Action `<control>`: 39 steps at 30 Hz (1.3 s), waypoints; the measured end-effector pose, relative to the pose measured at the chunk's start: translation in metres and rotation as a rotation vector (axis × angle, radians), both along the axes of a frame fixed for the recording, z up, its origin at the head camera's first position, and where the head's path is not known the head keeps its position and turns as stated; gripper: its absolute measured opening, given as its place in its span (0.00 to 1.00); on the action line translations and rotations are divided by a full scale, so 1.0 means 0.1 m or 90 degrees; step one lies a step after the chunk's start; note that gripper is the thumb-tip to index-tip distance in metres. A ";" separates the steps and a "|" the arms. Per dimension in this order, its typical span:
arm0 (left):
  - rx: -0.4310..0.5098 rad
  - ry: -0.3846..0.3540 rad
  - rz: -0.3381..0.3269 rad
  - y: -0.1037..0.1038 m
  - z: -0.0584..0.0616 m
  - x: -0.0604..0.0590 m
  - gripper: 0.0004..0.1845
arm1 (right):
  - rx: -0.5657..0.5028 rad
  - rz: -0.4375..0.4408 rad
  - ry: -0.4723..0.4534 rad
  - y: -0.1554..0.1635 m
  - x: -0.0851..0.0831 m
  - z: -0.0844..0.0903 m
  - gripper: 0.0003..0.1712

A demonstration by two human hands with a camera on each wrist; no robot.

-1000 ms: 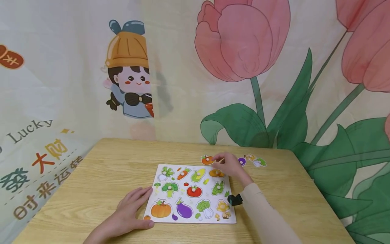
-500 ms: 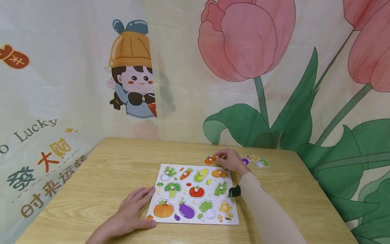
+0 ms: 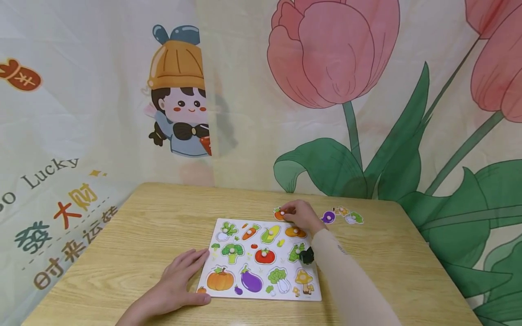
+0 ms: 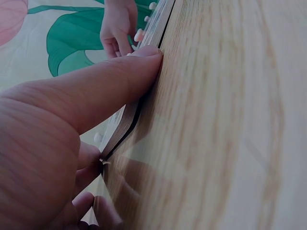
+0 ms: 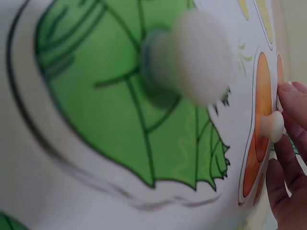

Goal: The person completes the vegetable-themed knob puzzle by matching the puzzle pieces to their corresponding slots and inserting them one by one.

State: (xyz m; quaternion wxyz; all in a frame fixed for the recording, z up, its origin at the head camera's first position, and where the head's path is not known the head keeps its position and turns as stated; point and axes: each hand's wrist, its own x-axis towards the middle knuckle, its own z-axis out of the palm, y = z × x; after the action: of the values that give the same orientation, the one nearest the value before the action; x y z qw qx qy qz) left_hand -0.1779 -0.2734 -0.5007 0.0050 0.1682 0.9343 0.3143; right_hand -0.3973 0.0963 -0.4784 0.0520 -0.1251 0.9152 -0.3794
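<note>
In the head view, a pumpkin piece [image 3: 277, 214], lying on the table [image 3: 183, 208] just beyond the far edge of the puzzle board [image 3: 223, 294], appears to be pinched at its knob by the curled fingertips of the right hand [image 3: 303, 216]. With so small a hold, the piece could be dropped or tilted if the knob is caught off-centre. The loose eggplant piece [image 3: 328, 217], beside that hand, could be nudged by a careless sweep.

In the left wrist view, the board's edge is touched by the left hand [image 4: 38, 143], its fingers relaxed; the board could slide if that contact is lost.

In the right wrist view, the potato piece [image 5: 259, 105], seated near the right fingers, could be unseated if its knob is snagged.
</note>
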 end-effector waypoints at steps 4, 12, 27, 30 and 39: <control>0.000 -0.001 -0.001 0.00 0.00 0.00 0.61 | -0.001 -0.019 -0.008 -0.03 -0.03 -0.04 0.11; 0.001 -0.011 0.004 0.01 0.04 0.02 0.62 | 0.029 -0.053 0.001 -0.08 0.01 -0.01 0.08; -0.006 0.005 0.001 0.01 0.03 0.02 0.61 | 0.093 -0.055 0.052 -0.09 0.11 0.21 0.05; -0.008 0.005 0.003 0.01 0.03 0.02 0.61 | 0.097 -0.035 0.062 -0.14 0.20 0.24 0.06; -0.009 0.020 0.006 0.02 0.02 0.02 0.60 | 0.078 -0.008 0.087 -0.33 0.54 0.36 0.05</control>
State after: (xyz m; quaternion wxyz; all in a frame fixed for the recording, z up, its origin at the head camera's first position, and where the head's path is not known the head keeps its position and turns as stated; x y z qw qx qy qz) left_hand -0.1761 -0.2717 -0.4984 -0.0101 0.1685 0.9372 0.3051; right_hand -0.3432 0.0628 -0.4419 -0.0055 -0.1419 0.9389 -0.3135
